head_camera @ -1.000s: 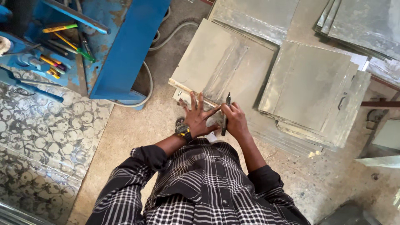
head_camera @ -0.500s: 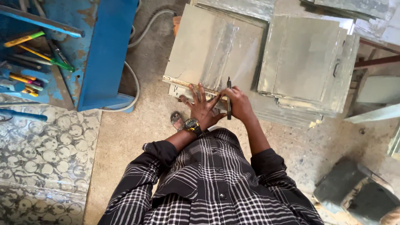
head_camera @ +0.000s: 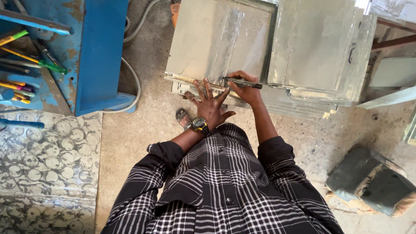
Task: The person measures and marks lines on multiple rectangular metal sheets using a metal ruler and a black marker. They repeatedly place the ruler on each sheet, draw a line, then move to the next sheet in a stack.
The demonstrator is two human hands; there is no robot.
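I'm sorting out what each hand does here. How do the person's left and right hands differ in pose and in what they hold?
The left hand lies flat with fingers spread, pressing on the near edge of the metal sheet; the right hand is curled around a dark marker. The left hand holds nothing, while the right grips the marker lying roughly level over the sheet. The left wrist wears a wristwatch; the right wrist is bare. Both rest at the sheet's near edge.

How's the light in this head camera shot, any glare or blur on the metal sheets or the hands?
Head view: even daylight with soft shadows; the top metal sheet shows pale sheen along its ridge, not blown out; a bright overexposed patch sits at the top right corner; the left hand and the right hand holding the marker are sharp; wide-angle lens bends the blue tool tray edges slightly.
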